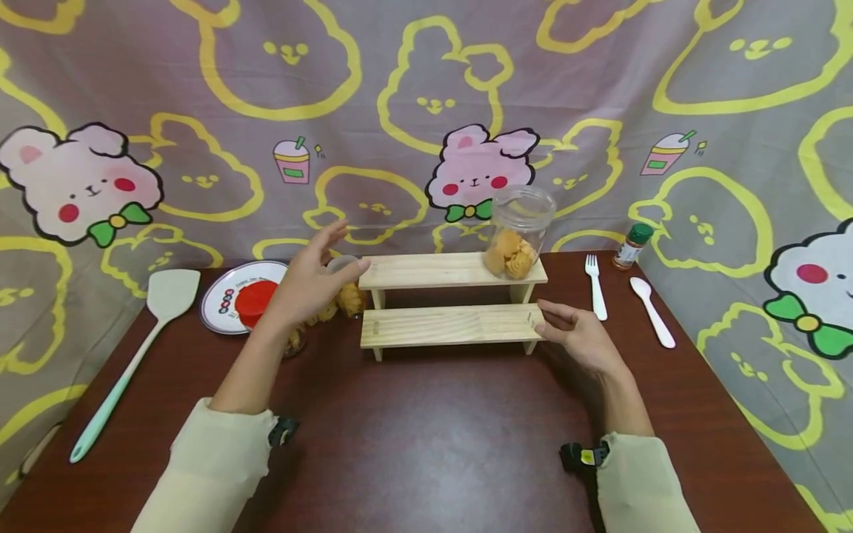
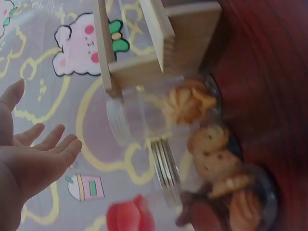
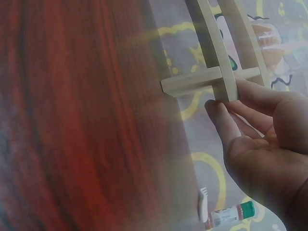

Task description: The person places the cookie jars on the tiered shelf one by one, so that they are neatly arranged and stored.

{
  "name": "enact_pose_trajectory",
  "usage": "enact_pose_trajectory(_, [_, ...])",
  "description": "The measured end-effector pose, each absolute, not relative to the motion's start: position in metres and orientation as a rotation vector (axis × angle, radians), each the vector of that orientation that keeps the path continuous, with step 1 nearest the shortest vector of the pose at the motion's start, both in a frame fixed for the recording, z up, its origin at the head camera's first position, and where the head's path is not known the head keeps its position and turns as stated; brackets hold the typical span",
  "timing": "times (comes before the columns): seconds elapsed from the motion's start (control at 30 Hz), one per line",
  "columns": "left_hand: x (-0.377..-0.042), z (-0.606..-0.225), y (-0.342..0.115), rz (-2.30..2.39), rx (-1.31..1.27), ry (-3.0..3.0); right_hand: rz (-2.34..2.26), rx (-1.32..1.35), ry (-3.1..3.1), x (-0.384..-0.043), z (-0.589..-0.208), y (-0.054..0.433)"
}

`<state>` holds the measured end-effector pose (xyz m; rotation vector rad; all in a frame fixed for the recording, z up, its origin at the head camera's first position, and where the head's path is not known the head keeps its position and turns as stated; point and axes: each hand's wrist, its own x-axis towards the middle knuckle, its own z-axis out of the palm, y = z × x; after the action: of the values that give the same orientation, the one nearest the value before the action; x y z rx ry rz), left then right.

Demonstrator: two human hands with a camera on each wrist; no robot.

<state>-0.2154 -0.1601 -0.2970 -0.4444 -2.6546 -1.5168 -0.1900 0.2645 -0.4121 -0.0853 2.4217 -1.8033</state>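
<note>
A two-tier wooden shelf (image 1: 440, 326) stands on the table. My right hand (image 1: 586, 337) pinches the right end of its lower tier between thumb and fingers, as the right wrist view also shows. On the upper tier's right side sits a clear jar (image 1: 523, 222) with cookies in it. My left hand (image 1: 309, 277) is raised left of the shelf, fingers spread, holding nothing. Behind and below it are several clear containers of cookies, partly hidden in the head view. In the left wrist view, one holds swirled cookies (image 2: 190, 103) beside the shelf.
On the left lie a white plate (image 1: 212, 311) with a red item (image 1: 255, 300) on it and a spatula (image 1: 149, 318). To the right are a white fork (image 1: 596, 289), a white spoon (image 1: 653, 314) and a green-capped bottle (image 1: 629, 248). A patterned cloth (image 1: 373, 89) hangs behind.
</note>
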Motion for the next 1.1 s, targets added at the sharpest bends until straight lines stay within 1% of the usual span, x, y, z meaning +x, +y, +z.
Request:
enact_pose_trajectory(0.53, [-0.194, -0.298, -0.224, -1.414, -0.352, -2.591, -1.793, -0.087, 2.43, -0.191, -0.412, 0.265])
enact_pose_trajectory(0.87, [-0.185, -0.31, -0.244, -1.3, -0.183, -2.676, -1.795, -0.09, 2.423, -0.189, -0.413, 0.265])
enact_pose_trajectory(1.1, [-0.179, -0.323, -0.258, -1.229, -0.145, -2.706, -1.78, -0.105, 2.439, -0.19, -0.413, 0.264])
